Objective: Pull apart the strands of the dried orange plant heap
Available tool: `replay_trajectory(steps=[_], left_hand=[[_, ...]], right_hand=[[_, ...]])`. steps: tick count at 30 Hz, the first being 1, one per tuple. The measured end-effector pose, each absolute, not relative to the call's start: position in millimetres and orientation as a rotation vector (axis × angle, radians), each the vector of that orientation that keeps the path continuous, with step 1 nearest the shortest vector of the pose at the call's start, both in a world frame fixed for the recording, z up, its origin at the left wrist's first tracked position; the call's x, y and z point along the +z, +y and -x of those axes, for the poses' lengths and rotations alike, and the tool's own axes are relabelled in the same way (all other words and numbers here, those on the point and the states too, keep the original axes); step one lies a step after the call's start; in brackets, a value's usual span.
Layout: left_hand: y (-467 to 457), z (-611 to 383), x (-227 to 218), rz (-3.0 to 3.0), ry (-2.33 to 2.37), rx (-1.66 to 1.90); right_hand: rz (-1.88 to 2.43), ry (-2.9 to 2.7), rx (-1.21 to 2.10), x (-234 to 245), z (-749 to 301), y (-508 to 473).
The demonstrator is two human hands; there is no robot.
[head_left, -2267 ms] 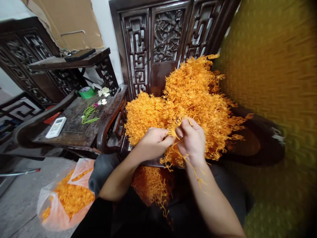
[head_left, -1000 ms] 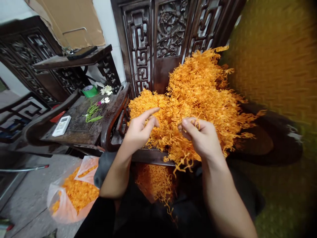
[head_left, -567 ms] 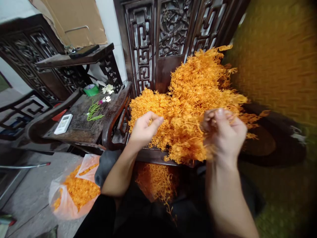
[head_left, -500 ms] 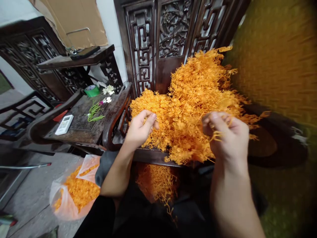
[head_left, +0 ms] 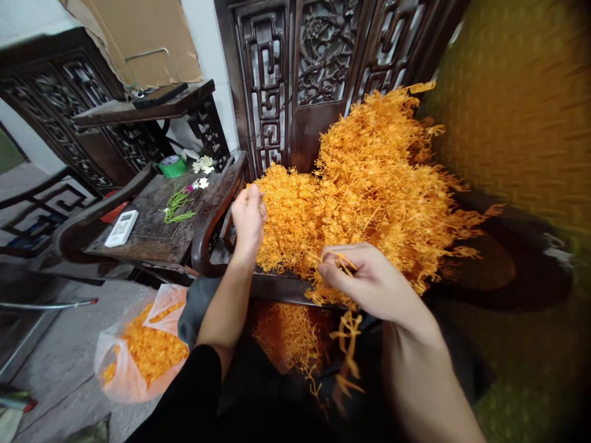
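Observation:
A big heap of orange, thread-like branching sprigs [head_left: 378, 178] covers the dark wooden seat. Against its left side lies a lower mound of finer orange bits [head_left: 289, 212]. My left hand [head_left: 249, 215] is closed at the left edge of this mound; its fingertips hide whatever is in them. My right hand [head_left: 369, 280], in front of the heap, pinches a thin orange sprig [head_left: 345, 263] that loops over the fingers. Below that hand a separate loose orange sprig [head_left: 347, 351] hangs in the air, its lower end blurred. More orange stems [head_left: 295, 335] lie under the seat's front edge.
At left, a clear plastic bag [head_left: 120, 384] of orange pieces sits on the floor. A side seat [head_left: 143, 246] bears a white remote control [head_left: 121, 228], green tape [head_left: 172, 166], green stems [head_left: 178, 206] and white flowers [head_left: 203, 164]. A carved wooden back [head_left: 323, 67] rises behind the heap.
My right hand has moved left and down from the heap's right side, and a loose sprig now appears below it. My left hand has drawn back left and closed up.

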State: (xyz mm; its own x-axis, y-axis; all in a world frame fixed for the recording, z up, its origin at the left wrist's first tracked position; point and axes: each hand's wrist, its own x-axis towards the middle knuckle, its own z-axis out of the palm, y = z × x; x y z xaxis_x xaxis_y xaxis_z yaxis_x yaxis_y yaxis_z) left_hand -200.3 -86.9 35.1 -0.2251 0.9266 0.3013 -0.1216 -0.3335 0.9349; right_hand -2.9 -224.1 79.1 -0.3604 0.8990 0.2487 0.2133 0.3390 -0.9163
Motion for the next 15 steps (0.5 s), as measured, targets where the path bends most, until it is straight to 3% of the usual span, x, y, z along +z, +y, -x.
replay_trajectory(steps=[4,11,15], left_hand=[[-35.4,211.9,10.3,-1.591,1.497,1.574],[-18.6,193.7,-41.4,-2.239,1.741,0.853],[-28.2,198.6,-25.6,-2.265,1.755,0.928]], right_hand=[[0.905,-1.262,1.11,73.3,-15.3,-213.9],[0.586,-0.868,1.277,66.8,-29.4,-194.5],[0.554,-0.859,1.23,63.5,-32.9,-193.1]])
